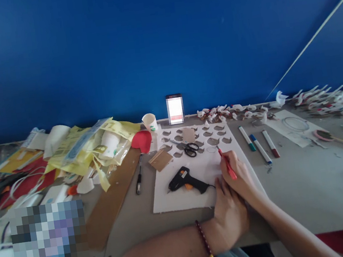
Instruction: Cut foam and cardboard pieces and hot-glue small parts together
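Note:
My right hand (240,176) grips a red pen (226,164) with its tip on a white foam sheet (184,195) that has several shapes cut out of its far half. My left hand (230,214) lies on the sheet's near right corner, partly under the right hand, fingers hidden. A beaded bracelet (204,241) sits on my left wrist. A black glue gun (187,180) lies on the sheet just left of my hands. Black scissors (189,148) rest further back on the sheet.
Three markers (259,141) lie right of the sheet. A black pen (139,180), a cardboard strip (112,205) and a small brown card (160,159) lie to the left. Yellow bags (91,150), a paper cup (150,122), a phone (175,109) and paper scraps (314,100) line the back.

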A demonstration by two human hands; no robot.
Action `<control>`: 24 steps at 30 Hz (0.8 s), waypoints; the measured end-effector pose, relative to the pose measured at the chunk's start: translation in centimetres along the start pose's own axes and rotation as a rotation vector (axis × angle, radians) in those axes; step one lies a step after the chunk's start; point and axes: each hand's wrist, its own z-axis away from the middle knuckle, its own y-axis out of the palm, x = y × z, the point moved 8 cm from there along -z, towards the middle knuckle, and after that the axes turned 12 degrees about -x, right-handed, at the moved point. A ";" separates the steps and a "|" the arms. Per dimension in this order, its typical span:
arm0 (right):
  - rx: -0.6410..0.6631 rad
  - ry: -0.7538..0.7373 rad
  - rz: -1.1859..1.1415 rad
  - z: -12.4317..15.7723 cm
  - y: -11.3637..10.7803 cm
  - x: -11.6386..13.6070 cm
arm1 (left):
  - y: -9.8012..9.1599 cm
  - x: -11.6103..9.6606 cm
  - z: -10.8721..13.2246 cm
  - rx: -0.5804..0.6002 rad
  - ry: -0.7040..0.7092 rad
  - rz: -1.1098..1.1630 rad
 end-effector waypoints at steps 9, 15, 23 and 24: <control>0.046 0.025 0.036 0.0 0.8 -0.4 | 0.5 0.0 -0.2 0.039 -0.016 0.055; 0.052 0.065 0.033 -0.4 0.7 -0.3 | 1.0 -0.2 -0.2 0.076 -0.003 0.086; 0.038 0.088 0.057 -0.5 0.7 0.1 | 1.6 -0.4 0.2 0.046 -0.003 0.096; 0.038 0.087 0.059 -0.5 0.7 0.2 | 1.6 -0.6 0.2 0.039 0.004 0.100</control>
